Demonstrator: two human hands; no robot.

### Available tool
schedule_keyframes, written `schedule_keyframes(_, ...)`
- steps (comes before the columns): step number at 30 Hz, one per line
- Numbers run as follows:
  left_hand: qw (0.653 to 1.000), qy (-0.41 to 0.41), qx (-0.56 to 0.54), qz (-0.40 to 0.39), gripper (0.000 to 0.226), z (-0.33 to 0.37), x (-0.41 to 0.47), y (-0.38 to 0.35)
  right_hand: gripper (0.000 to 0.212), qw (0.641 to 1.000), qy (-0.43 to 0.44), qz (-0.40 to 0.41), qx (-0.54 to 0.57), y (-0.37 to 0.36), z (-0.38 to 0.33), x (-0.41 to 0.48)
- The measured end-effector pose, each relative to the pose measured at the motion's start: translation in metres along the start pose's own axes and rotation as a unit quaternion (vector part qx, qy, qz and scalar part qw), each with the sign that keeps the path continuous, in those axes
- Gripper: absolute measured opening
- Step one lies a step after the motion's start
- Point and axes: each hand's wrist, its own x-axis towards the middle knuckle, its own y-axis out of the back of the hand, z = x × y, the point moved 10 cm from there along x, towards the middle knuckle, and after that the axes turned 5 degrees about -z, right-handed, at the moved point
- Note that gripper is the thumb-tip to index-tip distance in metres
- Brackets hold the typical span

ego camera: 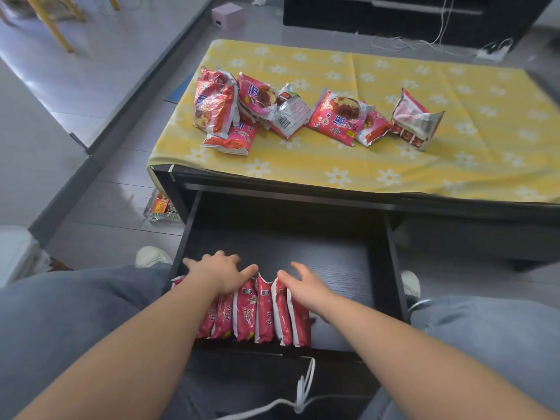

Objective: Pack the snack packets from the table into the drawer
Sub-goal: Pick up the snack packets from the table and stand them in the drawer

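Observation:
Several red snack packets point(260, 310) stand on edge in a row at the front left of the open black drawer point(333, 256). My left hand point(221, 271) rests flat on the left end of that row, fingers spread. My right hand point(306, 283) lies on the right end of the row, fingers apart, gripping nothing. More red and silver packets lie on the table's yellow flowered cloth point(439, 165): a pile at the left point(224, 110), a middle group point(339, 116) and one packet at the right point(415, 119).
The drawer's right half and back are bare. My knees in grey trousers flank the drawer. A white cord point(303, 389) hangs below its front. A packet tray point(160, 207) lies on the floor at the left. A dark TV cabinet point(409, 16) stands behind.

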Motion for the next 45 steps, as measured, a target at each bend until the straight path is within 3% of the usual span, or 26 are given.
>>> schedule_keyframes(8, 0.981, -0.110, -0.030, 0.160, 0.071, 0.051, -0.020, 0.055, 0.076, 0.962, 0.109, 0.126, -0.215, 0.073, -0.067, -0.021)
schedule_keyframes(17, 0.936, -0.217, -0.095, 0.261, 0.062, 0.122, -0.042, 0.137, 0.066, 0.918, 0.175, 0.270, -0.231, 0.193, -0.136, -0.047)
schedule_keyframes(25, 0.915, -0.261, -0.126, 0.280, 0.056, 0.185, -0.035, 0.206, 0.064, 0.912, 0.154, 0.299, -0.233, 0.269, -0.141, -0.025)
schedule_keyframes(32, 0.921, -0.245, -0.084, 0.290, 0.058, 0.215, -0.003, 0.247, 0.056, 0.910, 0.157, 0.313, -0.222, 0.319, -0.151, 0.011)
schedule_keyframes(36, 0.920, -0.245, -0.076, 0.296, 0.057, 0.227, 0.018, 0.267, 0.062, 0.917, 0.156, 0.300, -0.213, 0.338, -0.156, 0.042)
schedule_keyframes(45, 0.917, -0.255, -0.058, 0.300, 0.062, 0.250, 0.067, 0.305, 0.069, 0.900, 0.136, 0.272, -0.313, 0.359, -0.156, 0.088)
